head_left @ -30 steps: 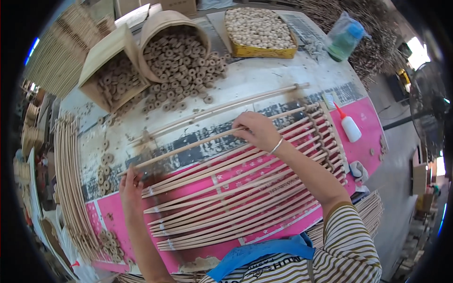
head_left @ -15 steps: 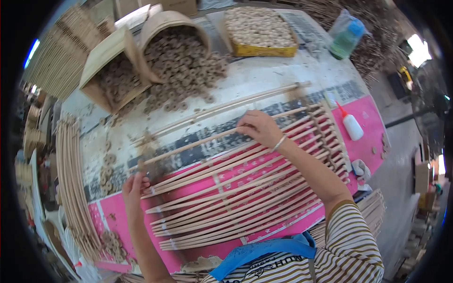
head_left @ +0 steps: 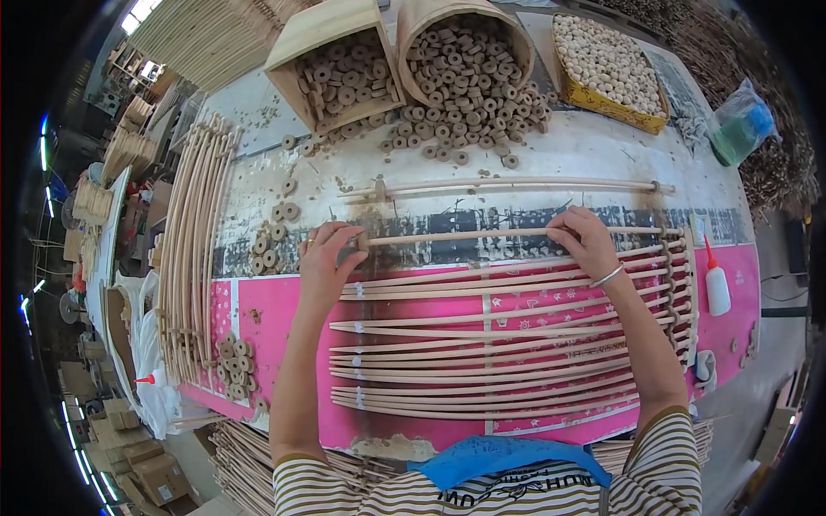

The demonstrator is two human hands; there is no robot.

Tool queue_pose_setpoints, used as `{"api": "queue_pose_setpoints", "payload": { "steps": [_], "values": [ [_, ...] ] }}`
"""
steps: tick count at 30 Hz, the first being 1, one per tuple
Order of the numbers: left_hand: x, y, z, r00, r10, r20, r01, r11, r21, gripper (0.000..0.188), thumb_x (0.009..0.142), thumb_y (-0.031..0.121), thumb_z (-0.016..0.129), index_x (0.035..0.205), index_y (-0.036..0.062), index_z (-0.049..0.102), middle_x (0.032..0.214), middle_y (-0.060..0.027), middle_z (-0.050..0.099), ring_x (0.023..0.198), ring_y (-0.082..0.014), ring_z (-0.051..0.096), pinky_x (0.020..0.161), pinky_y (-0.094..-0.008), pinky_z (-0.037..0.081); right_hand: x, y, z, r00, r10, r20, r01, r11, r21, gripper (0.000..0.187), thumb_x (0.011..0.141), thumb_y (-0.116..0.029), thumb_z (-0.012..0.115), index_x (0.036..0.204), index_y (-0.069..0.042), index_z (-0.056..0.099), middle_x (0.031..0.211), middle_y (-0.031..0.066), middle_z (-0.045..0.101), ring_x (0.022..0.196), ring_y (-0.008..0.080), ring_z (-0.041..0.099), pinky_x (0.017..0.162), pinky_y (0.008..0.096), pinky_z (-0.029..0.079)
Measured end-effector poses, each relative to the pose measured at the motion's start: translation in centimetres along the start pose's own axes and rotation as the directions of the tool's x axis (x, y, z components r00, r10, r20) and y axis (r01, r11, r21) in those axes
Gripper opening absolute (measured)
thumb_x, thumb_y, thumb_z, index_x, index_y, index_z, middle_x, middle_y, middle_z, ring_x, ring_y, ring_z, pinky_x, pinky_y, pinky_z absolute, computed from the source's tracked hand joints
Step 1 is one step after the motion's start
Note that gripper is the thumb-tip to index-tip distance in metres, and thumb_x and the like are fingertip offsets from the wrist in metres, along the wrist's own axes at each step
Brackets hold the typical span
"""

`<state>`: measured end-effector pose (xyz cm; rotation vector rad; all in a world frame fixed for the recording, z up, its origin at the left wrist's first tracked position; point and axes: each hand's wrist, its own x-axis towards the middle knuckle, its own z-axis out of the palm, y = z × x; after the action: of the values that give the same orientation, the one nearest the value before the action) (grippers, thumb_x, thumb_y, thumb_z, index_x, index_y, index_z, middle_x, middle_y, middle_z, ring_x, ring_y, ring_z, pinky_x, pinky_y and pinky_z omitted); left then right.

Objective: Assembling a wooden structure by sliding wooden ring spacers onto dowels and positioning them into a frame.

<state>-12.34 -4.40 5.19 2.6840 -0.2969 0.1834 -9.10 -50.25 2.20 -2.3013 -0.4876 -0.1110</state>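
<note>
A thin wooden rod (head_left: 473, 236) lies nearly level across the dark strip of the table. My right hand (head_left: 589, 249) pinches it right of its middle, between thumb and fingers. At the rod's left end sits a small wooden ring (head_left: 362, 242). My left hand (head_left: 325, 258) is closed at this ring, thumb and index finger against its left side. The rod's right end reaches a column of dark rings (head_left: 670, 284). Just below my hands, many parallel wooden rods (head_left: 456, 347) lie on a pink sheet, their right ends in that column.
Behind lie two more rods (head_left: 516, 182). Farther back, a square wooden box (head_left: 323, 43) and a round tub (head_left: 409, 64) spill wooden rings; a yellow box (head_left: 615, 112) holds pale beads. Bundled rods (head_left: 194, 232) stand left. A white glue bottle (head_left: 717, 288) with a red tip is at right.
The view has turned, so the table looks level and shifted. My left hand has come up to the ring at the rod's left end. My right hand keeps its pinch on the rod.
</note>
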Motion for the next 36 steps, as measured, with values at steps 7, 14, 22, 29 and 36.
{"api": "queue_pose_setpoints", "payload": {
  "steps": [7,14,22,29,36],
  "values": [
    [0.3,0.0,1.0,0.999,-0.024,-0.023,0.023,0.998,-0.057,0.043,0.082,0.016,0.084,0.123,0.0156,0.073,0.122,-0.0031,0.066,0.117,-0.0275,0.06,0.1,-0.0449,0.041,-0.1,0.7,0.2,0.999,0.035,0.012,-0.036,0.996,0.077,0.017,0.086,-0.008,0.08,0.098,-0.004,0.07,0.088,0.0093,0.062,0.083,0.0277,0.06,0.076,0.0383,0.05],
    [0.5,-0.1,1.8,0.999,0.005,-0.049,-0.006,1.0,-0.02,0.044,0.08,0.017,0.085,0.123,0.0164,0.073,0.121,-0.0023,0.066,0.118,-0.0274,0.06,0.101,-0.0461,0.041,0.3,0.1,-0.2,0.995,-0.097,-0.034,0.091,0.984,-0.154,0.014,0.086,-0.009,0.079,0.096,-0.004,0.07,0.088,0.0069,0.062,0.087,0.0273,0.059,0.081,0.0386,0.048],
    [1.8,0.1,1.9,0.995,-0.003,-0.096,0.005,1.0,0.018,0.047,0.079,0.015,0.085,0.125,0.0175,0.073,0.119,-0.0025,0.065,0.115,-0.0265,0.06,0.099,-0.045,0.041,1.4,-0.3,-0.5,0.995,-0.099,-0.025,0.092,0.974,-0.207,0.015,0.083,-0.009,0.079,0.095,-0.006,0.071,0.091,0.0066,0.064,0.089,0.0285,0.06,0.085,0.0393,0.046],
    [4.2,0.2,3.4,0.977,0.068,-0.202,-0.05,0.995,0.091,0.048,0.079,0.016,0.086,0.125,0.0182,0.072,0.117,-0.004,0.064,0.112,-0.0267,0.06,0.097,-0.0446,0.042,3.3,1.2,-0.5,0.988,-0.08,-0.133,0.058,0.986,-0.159,0.014,0.082,-0.009,0.079,0.093,-0.007,0.071,0.092,0.0064,0.064,0.093,0.0302,0.06,0.085,0.0426,0.049],
    [4.3,0.3,4.5,0.975,0.063,-0.214,-0.034,0.99,0.136,0.049,0.078,0.016,0.087,0.124,0.0174,0.072,0.115,-0.0042,0.063,0.112,-0.0272,0.06,0.097,-0.0442,0.043,3.6,1.6,0.0,0.983,-0.098,-0.155,0.06,0.97,-0.237,0.015,0.08,-0.007,0.08,0.093,-0.007,0.072,0.092,0.0065,0.064,0.093,0.0303,0.06,0.085,0.0418,0.05]
  ]
}}
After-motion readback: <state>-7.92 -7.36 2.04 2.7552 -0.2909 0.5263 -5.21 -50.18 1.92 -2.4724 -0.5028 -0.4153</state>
